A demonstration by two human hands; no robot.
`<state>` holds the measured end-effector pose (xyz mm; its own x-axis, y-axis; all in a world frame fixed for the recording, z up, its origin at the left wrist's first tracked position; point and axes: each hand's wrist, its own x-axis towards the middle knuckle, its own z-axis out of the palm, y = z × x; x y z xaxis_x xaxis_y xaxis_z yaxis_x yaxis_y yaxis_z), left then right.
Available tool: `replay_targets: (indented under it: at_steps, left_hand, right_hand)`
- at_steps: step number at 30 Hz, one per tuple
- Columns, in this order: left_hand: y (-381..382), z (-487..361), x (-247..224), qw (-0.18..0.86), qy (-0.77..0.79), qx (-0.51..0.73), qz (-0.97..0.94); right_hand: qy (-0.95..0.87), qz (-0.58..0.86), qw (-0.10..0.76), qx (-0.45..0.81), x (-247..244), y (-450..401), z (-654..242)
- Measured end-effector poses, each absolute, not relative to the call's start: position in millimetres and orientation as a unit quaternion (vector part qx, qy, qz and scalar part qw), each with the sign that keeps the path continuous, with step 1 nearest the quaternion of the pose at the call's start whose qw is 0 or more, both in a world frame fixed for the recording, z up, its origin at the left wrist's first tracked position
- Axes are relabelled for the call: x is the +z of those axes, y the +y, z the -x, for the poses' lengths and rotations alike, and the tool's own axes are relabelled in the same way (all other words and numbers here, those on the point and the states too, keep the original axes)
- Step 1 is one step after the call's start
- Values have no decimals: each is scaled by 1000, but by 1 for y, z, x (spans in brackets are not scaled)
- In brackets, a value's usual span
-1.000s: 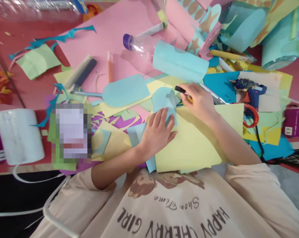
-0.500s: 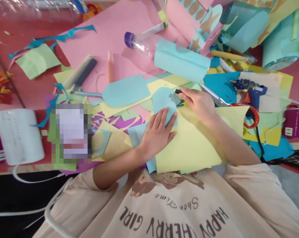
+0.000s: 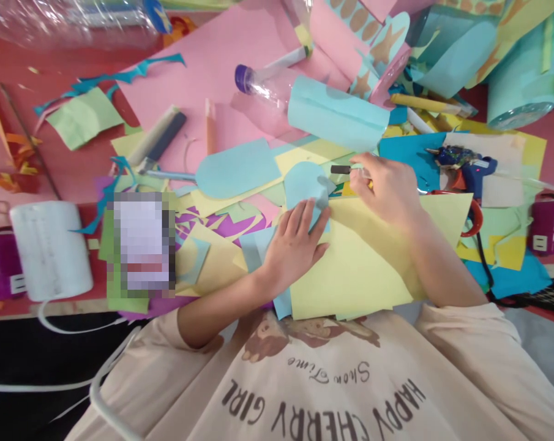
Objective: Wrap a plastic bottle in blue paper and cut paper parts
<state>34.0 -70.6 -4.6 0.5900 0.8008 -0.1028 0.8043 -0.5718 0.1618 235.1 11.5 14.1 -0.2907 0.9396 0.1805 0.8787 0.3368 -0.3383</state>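
Observation:
My left hand [image 3: 297, 242] lies flat with fingers spread, pressing on a light blue paper piece [image 3: 304, 179] with a rounded top. Beneath my palm and to its right is a large pale yellow sheet [image 3: 350, 272]. Between the bent fingers of my right hand [image 3: 387, 187] is a slim pen [image 3: 340, 169], its black end pointing left, just above the yellow sheet and right of the blue piece's rounded edge. Left of that piece lies a similar light blue cutout [image 3: 237, 168]. Scissors with red handles [image 3: 475, 217] are mostly covered by my right hand and the yellow sheet.
A clear bottle with a purple cap [image 3: 245, 79], wrapped in light blue paper [image 3: 336, 113], lies beyond my hands. To the right sits a blue glue gun [image 3: 483, 171]. A pixelated phone-like object [image 3: 141, 245] and a white device [image 3: 51, 251] are on the left, amid paper scraps.
My right hand has drawn back a little to the right, lifting the pen off the blue piece's edge and showing more of it. My left hand stays put; the view has shifted slightly.

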Motion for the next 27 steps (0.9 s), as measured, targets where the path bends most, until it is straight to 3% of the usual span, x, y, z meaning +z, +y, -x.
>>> replay_targets:
  at_steps: [6,9,14,17,23,27]
  left_hand:
    - [-69,-42,5,64,453,-39,-888]
    - [-65,-44,8,37,446,-49,-893]
    - [-60,-41,7,16,433,-38,-900]
    - [-61,-38,3,32,440,-12,-897]
    - [-61,-33,-3,11,441,20,-897]
    - [-61,-31,-1,-45,431,20,-901]
  right_hand:
    - [-799,525,219,193,50,1,-255]
    - [-756,517,252,311,57,-3,-260]
    - [-537,484,391,570,43,2,-256]
    - [-413,432,362,716,28,4,-246]
    - [-531,435,364,630,1,-15,-219]
    - [-624,453,414,484,-4,-25,-214]
